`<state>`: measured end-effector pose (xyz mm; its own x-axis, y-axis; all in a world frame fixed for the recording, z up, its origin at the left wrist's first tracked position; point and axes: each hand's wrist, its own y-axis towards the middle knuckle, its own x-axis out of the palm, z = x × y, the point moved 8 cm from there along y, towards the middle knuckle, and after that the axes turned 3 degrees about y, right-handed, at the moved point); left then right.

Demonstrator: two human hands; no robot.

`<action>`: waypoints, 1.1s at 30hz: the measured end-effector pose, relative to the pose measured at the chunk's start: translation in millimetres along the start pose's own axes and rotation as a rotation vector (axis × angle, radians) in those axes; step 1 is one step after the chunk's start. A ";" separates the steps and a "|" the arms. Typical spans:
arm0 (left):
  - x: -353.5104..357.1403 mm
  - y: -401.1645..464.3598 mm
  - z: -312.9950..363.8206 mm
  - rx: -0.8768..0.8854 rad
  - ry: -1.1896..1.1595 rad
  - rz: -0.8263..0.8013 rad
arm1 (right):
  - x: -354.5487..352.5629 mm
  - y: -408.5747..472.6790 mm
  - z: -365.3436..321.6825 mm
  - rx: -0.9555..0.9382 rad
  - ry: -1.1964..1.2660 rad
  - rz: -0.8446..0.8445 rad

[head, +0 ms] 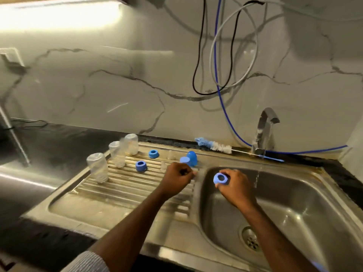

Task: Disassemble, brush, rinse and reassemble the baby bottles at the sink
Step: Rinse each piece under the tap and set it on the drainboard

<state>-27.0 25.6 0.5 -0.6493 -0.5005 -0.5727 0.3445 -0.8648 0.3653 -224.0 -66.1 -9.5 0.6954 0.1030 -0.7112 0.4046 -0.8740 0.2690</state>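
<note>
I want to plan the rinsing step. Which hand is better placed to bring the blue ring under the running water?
The right hand. Its grip already holds the blue ring over the basin, close beside the water stream. The left hand is over the draining board, farther from the tap.

Drainboard left, basin right

Three bottles are stood inverted at the drainboard's left; two rings and two caps are set to their right, and a brush is laid behind, beside the tap.
</note>
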 end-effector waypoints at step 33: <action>-120.8 -39.7 -82.7 -0.118 0.213 0.080 | 131.3 16.3 -142.0 -0.168 0.250 -0.194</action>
<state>93.8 117.1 -5.5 -0.4634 -0.5538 -0.6918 0.4739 -0.8145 0.3346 -41.7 0.6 -6.3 0.7116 0.3908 -0.5839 0.6208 -0.7388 0.2622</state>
